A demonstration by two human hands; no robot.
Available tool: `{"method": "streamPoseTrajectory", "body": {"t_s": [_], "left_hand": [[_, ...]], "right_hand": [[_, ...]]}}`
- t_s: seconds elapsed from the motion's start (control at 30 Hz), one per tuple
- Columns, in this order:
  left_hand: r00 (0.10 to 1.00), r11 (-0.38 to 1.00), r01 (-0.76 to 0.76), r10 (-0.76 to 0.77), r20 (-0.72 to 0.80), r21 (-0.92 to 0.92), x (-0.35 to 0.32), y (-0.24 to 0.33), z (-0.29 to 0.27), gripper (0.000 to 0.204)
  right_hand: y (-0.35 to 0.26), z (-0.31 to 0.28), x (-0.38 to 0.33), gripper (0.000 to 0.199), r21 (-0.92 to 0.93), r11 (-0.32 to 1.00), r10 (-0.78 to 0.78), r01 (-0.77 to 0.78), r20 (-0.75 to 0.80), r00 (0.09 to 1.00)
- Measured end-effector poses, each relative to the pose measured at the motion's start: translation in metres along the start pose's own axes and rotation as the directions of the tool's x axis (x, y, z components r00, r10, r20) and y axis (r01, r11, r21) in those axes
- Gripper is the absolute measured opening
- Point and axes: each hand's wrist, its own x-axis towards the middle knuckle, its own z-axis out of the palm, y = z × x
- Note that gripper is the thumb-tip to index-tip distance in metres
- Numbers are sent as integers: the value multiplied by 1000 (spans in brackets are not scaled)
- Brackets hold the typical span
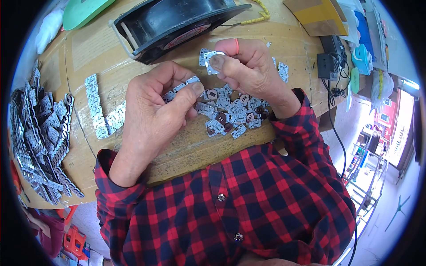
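Note:
My left hand [153, 104] is closed, thumb against fingers, on a short strip of small white-and-grey circuit boards [192, 80]. Across from it, my right hand [250, 71] pinches a small white circuit board [211, 63] between thumb and fingers, apart from the strip. A pink band wraps one right finger. Below both hands lies a loose pile of small circuit boards [239, 115], some showing dark round parts. Left of my left hand, joined board strips [93, 99] rest on the wooden table [173, 153]. The fingertips of both hands are partly hidden.
A large heap of board strips [42, 133] covers the table's left side. Beyond my hands stands a black round fan [164, 29]. A green tray [82, 12] is at the far left. A yellow-brown carton [317, 17], black adapters [327, 65] and cables sit at the right.

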Motion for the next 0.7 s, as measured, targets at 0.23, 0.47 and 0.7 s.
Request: {"method": "streamPoseTrajectory", "body": {"t_s": [0.23, 0.47, 0.7], "left_hand": [[1000, 1000, -19, 19, -25, -13, 1, -3, -1, 11], [1000, 1000, -9, 9, -24, -19, 1, -3, 0, 11], [1000, 999, -6, 6, -21, -32, 1, -4, 1, 12]], "right_hand": [[4, -4, 3, 16, -143, 986, -84, 84, 2, 996], [-4, -2, 6, 16, 42, 998, 52, -46, -146, 988], [-3, -7, 7, 17, 170, 978, 141, -120, -115, 983]]}}
